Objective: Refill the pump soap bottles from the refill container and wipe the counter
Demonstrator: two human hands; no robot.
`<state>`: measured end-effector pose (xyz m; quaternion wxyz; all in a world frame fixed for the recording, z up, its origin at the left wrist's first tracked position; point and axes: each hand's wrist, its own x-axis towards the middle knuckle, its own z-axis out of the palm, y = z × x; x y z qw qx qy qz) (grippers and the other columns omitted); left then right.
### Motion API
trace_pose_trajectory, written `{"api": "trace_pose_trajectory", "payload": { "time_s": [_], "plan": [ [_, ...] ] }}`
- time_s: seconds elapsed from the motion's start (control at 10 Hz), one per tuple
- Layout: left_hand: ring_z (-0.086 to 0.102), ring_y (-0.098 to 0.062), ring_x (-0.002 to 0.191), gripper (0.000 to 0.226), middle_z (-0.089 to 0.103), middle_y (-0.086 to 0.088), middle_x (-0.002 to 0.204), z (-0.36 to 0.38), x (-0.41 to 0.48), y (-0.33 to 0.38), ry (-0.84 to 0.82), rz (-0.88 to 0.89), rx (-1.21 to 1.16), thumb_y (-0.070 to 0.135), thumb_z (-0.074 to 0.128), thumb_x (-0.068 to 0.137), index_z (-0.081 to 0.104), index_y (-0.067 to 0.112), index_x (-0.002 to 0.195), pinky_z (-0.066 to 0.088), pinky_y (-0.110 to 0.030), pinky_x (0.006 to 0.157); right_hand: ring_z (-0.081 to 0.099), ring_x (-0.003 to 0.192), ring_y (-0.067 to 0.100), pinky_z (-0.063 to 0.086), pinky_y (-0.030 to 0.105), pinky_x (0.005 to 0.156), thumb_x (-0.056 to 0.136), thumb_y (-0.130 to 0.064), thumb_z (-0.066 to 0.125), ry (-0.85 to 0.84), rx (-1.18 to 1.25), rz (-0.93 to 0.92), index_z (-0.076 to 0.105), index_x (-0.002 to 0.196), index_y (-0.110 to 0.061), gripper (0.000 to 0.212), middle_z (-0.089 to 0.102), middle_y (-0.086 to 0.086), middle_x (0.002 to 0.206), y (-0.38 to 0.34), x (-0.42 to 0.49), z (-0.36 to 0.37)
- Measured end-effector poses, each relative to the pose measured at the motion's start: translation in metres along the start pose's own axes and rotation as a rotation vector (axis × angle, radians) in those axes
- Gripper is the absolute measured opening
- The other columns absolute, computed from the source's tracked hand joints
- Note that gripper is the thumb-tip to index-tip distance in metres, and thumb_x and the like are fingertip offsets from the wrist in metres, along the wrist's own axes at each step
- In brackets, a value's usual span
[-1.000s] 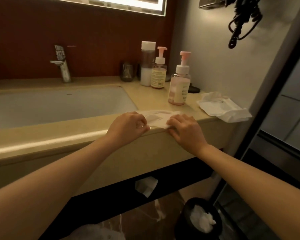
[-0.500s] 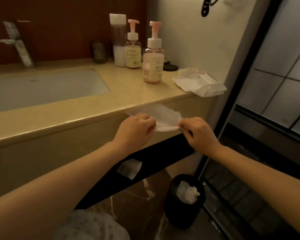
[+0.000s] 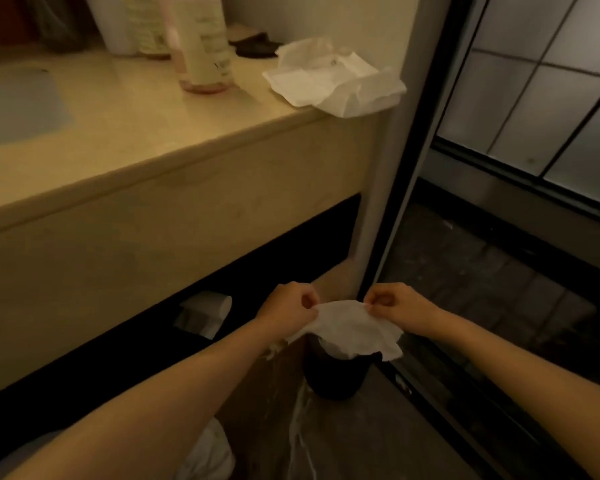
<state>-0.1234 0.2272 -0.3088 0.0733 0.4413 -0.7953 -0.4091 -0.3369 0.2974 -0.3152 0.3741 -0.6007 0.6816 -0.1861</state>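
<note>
A white tissue (image 3: 352,332) hangs stretched between both hands, low down and right above a small black waste bin (image 3: 336,375) on the floor. My left hand (image 3: 288,308) pinches its left corner and my right hand (image 3: 395,306) pinches its right corner. Up on the beige counter (image 3: 129,133) stands a pink-tinted pump soap bottle (image 3: 203,43), cut off at the top of the view. Behind it are another pump bottle (image 3: 148,26) and a white refill container (image 3: 113,22), both blurred and seen only in part.
A crumpled white tissue pack (image 3: 333,81) lies at the counter's right end next to a dark round object (image 3: 253,45). The sink basin (image 3: 14,105) is at the left. A black-framed glass door (image 3: 541,98) stands at the right. A white paper (image 3: 205,313) sits under the counter.
Both hands lifted the tissue off the counter's front edge and carried it down to just above the waste bin. The view tilted down and to the right.
</note>
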Motion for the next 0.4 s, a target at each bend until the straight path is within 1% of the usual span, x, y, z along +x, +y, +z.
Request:
{"api": "trace_pose_trajectory", "payload": {
  "time_s": [0.1,0.2,0.3,0.4],
  "plan": [
    [0.058,-0.018,0.092,0.008,0.061,0.000,0.094,0.020,0.036,-0.010,0.013,-0.052,-0.017,0.014,0.058,0.089,0.061,0.015,0.096,0.049,-0.029,0.080,0.062,0.093,0.017,0.047,0.021,0.080,0.091,-0.017,0.054,0.049,0.031,0.081,0.063,0.092,-0.017,0.010,0.066,0.003,0.095,0.027,0.018,0.002],
    [0.050,-0.023,0.116,0.046,0.050,-0.006,0.129,0.030,0.070,-0.018,-0.003,-0.183,-0.013,0.018,0.061,0.087,0.044,0.019,0.130,0.046,-0.035,0.093,0.054,0.114,0.024,0.041,0.029,0.093,0.093,-0.031,0.050,0.025,-0.011,0.257,0.050,0.125,-0.016,0.036,0.058,0.007,0.120,0.049,0.041,0.008],
    [0.042,-0.031,0.126,0.062,0.038,-0.011,0.142,0.029,0.087,-0.030,0.068,-0.256,-0.012,0.019,0.057,0.091,0.025,0.018,0.143,0.041,-0.044,0.100,0.049,0.119,0.026,0.039,0.027,0.090,0.095,-0.040,0.043,0.118,-0.060,0.344,0.034,0.139,-0.012,0.053,0.048,0.011,0.134,0.066,0.058,0.020],
    [0.039,-0.032,0.128,0.059,0.036,-0.013,0.143,0.015,0.088,-0.037,0.101,-0.235,-0.019,0.018,0.053,0.093,0.023,0.016,0.144,0.040,-0.045,0.101,0.052,0.113,0.027,0.038,0.024,0.081,0.096,-0.037,0.042,0.232,-0.032,0.363,0.038,0.136,-0.010,0.048,0.053,0.014,0.127,0.062,0.059,0.023]
  ]
}}
